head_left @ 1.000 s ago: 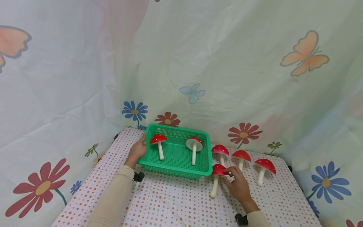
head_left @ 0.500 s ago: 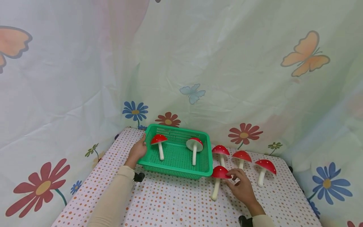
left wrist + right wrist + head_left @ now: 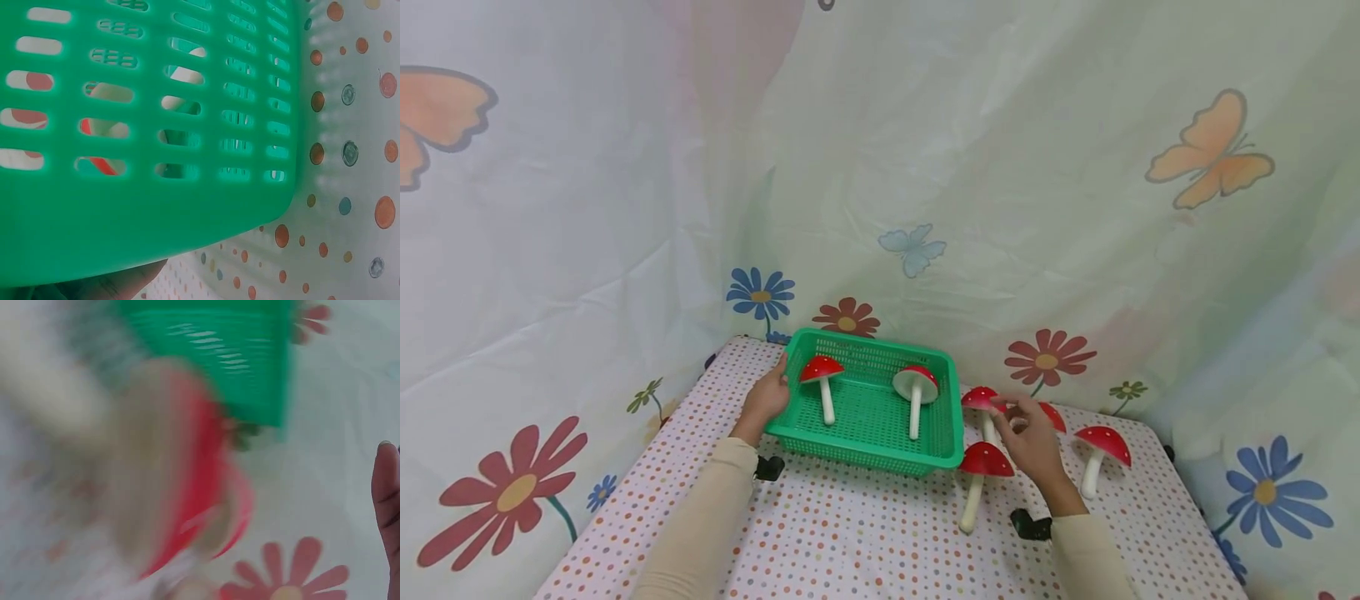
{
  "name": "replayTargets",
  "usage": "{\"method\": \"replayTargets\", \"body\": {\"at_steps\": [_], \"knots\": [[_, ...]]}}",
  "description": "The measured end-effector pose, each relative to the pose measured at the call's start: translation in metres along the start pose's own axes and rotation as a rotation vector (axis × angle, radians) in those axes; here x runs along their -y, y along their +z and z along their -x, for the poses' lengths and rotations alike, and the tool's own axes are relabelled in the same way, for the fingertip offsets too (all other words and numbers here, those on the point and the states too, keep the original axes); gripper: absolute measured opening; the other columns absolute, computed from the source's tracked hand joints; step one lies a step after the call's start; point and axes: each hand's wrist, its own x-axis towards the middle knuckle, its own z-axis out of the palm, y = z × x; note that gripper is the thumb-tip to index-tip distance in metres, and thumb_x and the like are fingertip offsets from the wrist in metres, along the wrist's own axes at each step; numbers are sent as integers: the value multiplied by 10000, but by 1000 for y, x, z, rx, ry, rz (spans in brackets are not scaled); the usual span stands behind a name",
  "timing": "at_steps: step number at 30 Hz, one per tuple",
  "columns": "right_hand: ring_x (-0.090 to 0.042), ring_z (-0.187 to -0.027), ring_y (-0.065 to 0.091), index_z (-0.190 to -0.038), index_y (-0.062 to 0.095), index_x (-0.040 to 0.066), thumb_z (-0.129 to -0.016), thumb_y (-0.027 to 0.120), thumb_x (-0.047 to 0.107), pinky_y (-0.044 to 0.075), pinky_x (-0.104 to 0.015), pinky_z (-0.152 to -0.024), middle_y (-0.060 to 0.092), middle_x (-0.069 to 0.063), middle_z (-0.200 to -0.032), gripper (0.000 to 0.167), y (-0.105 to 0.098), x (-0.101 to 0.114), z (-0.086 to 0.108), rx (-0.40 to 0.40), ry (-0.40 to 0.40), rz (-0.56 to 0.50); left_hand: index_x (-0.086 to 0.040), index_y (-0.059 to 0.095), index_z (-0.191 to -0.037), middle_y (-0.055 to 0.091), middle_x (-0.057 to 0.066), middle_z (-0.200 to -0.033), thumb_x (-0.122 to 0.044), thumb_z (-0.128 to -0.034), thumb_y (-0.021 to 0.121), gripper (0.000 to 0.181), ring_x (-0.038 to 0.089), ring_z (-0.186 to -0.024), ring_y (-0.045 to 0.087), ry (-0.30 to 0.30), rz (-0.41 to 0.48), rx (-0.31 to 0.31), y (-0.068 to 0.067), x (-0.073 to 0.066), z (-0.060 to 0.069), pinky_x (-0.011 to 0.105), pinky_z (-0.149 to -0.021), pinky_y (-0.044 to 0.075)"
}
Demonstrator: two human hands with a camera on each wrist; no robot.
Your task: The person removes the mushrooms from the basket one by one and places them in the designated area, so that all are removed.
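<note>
A green plastic basket (image 3: pixel 857 448) stands on the table, and my left hand (image 3: pixel 766 396) grips its left rim. Two toy mushrooms with red, white-dotted caps lie inside, a left mushroom (image 3: pixel 822 368) and a right mushroom (image 3: pixel 916 396). My right hand (image 3: pixel 1028 437) reaches over the table to the right of the basket, fingertips at the cap edge of the back mushroom (image 3: pixel 979 398); contact is unclear. Nearer me lies the front mushroom (image 3: pixel 985 460). In the right wrist view a blurred mushroom (image 3: pixel 194 469) appears, with a finger (image 3: pixel 386 487) apart at the edge.
Partly behind my right hand is another mushroom (image 3: pixel 1055 416), and one more mushroom (image 3: pixel 1103 443) lies farther right. A dotted cloth (image 3: pixel 850 533) covers the table. Behind it hangs a curtain (image 3: pixel 1037 208) printed with flowers and butterflies.
My right hand has left the front mushroom's cap and moved farther back to the mushroom behind it. The front mushroom has shifted slightly toward me and right. The left hand stays on the basket.
</note>
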Motion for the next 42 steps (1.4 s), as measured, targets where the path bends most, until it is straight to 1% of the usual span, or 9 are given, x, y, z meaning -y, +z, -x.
{"method": "replayTargets", "body": {"at_steps": [7,14,19,22,27,31,34,38,42], "knots": [[-49,-731,598,-1197,648,64,-992,594,260,532,-193,-585,636,-45,-1059,289,23,26,-54,-134,381,-276,-209,170,-1593,478,144,-1499,-180,-1050,262,551,366,-1199,575,7,-7,-2,6,-1,-4,452,-757,476],[-449,-1098,624,-1530,274,39,-1026,498,246,605,-398,-707,319,-272,-1533,589,78,43,-73,303,628,-394,-216,194,-1589,475,119,-1508,-181,-1048,267,546,312,-1181,579,-3,-16,-20,8,-1,-4,339,-641,400],[-477,-1142,606,-1565,107,-2,-1017,503,275,605,-429,-712,251,-314,-1544,731,105,41,-72,443,727,-330,-224,186,-1588,508,121,-1481,-187,-1051,276,546,312,-1060,612,4,-15,-15,13,-1,-4,361,-632,420],[-419,-998,662,-1551,211,14,-1028,495,277,601,-429,-678,378,-290,-1505,651,113,41,-71,414,674,-349,-223,184,-1588,495,125,-1491,-189,-1053,288,546,322,-944,619,7,-17,-18,14,-1,-3,354,-606,415],[-179,-666,612,-1436,472,59,-1040,479,239,538,-322,-554,627,-256,-1277,435,120,46,-76,281,539,-458,-226,194,-1588,410,123,-1550,-213,-1060,311,541,327,-1107,612,18,-25,-44,10,-3,-5,351,-661,430],[-138,-666,596,-1381,537,45,-1022,515,196,539,-321,-569,627,-248,-1238,390,128,44,-81,260,549,-431,-235,171,-1591,395,127,-1558,-223,-1064,300,543,325,-1106,611,6,-37,-36,3,-4,-7,351,-646,430],[-211,-770,619,-1362,560,28,-1006,560,164,567,-388,-639,615,-228,-1249,382,139,38,-83,376,523,-380,-225,173,-1592,394,135,-1556,-211,-1062,293,544,330,-1061,616,1,-37,-29,-1,-2,-8,349,-604,414],[-293,-930,656,-1320,595,-3,-959,635,109,575,-501,-735,612,-221,-1287,380,157,29,-86,612,349,-327,-218,196,-1589,436,134,-1531,-194,-1058,300,541,333,-1006,626,1,-33,-47,-1,2,-9,341,-592,396],[-399,-878,670,-1221,666,-15,-912,674,34,567,-543,-743,627,-239,-1261,313,172,27,-86,754,188,-296,-224,185,-1588,513,136,-1473,-181,-1051,298,550,310,-798,596,9,-30,-38,6,5,-10,333,-564,375]]}}
